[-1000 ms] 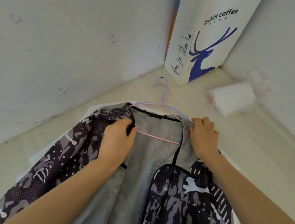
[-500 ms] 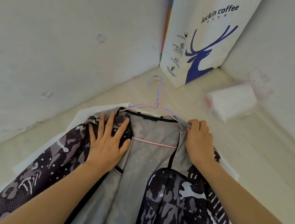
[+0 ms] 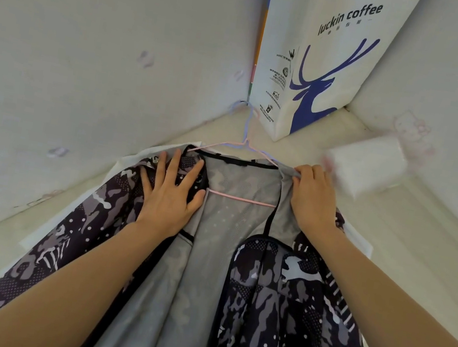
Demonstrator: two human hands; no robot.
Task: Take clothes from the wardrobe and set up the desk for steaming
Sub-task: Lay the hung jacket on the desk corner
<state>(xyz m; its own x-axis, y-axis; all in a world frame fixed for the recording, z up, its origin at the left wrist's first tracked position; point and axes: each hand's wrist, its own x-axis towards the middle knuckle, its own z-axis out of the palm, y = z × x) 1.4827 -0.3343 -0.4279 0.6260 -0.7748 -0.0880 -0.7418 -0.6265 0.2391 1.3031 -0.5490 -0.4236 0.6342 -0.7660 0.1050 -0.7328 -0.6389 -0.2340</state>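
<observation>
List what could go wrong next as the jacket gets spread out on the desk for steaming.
1. The pink wire hanger is still inside the dark camouflage-print jacket; it may leave ridges under the fabric.
2. The right hand pinches the grey lining at the collar; tugging could bunch it while the left hand presses flat.
3. The white paper coffee bag and white tissue pack sit close, where steam might dampen them.

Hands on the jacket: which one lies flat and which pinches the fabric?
The left hand lies flat, fingers spread, on the camouflage jacket at its left shoulder. The right hand has curled fingers pinching the grey lining at the collar, beside the pink hanger.
</observation>
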